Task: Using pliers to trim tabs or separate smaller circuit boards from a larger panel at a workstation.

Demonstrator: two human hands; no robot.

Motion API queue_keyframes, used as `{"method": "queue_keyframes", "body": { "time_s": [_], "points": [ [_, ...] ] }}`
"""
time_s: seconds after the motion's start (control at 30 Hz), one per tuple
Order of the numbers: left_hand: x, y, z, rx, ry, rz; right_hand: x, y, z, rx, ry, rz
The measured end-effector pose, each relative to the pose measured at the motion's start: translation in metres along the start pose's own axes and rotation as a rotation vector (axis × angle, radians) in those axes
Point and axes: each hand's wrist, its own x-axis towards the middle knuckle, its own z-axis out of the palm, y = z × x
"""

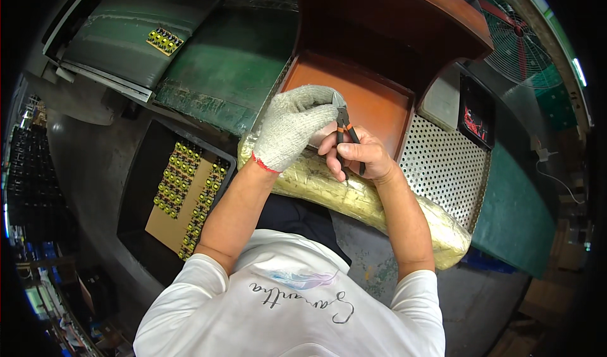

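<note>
My right hand (pixel 372 159) is bare and closed around the black and orange handles of a pair of side cutters (pixel 343 118). Their metal jaws point away from me and meet the fingertips of my left hand (pixel 289 124). That hand wears a pale knitted glove with a red cuff, its fingers curled in a pinch. Whatever lies between the gloved fingers, if anything, is hidden. Both hands are raised above the front edge of an orange-brown tray (pixel 373 107).
A padded roll wrapped in yellowish film (pixel 329 186) runs along the front edge. A black bin (pixel 136 211) at left holds several circuit boards (pixel 177 180). Another board (pixel 165 41) lies on the green conveyor (pixel 114 53). To the right are a perforated metal plate (pixel 442 167) and a black tray (pixel 477 107).
</note>
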Motion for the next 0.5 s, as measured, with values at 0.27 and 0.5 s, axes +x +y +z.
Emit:
{"method": "queue_keyframes", "body": {
  "time_s": [0.27,0.5],
  "points": [
    [0.000,-0.007,0.002,-0.164,0.043,-0.079,0.001,-0.002,0.007,-0.079,0.082,-0.067],
    [-0.006,0.007,0.027,-0.093,-0.040,-0.064,-0.001,-0.001,-0.004,-0.106,0.146,-0.213]
  ]
}}
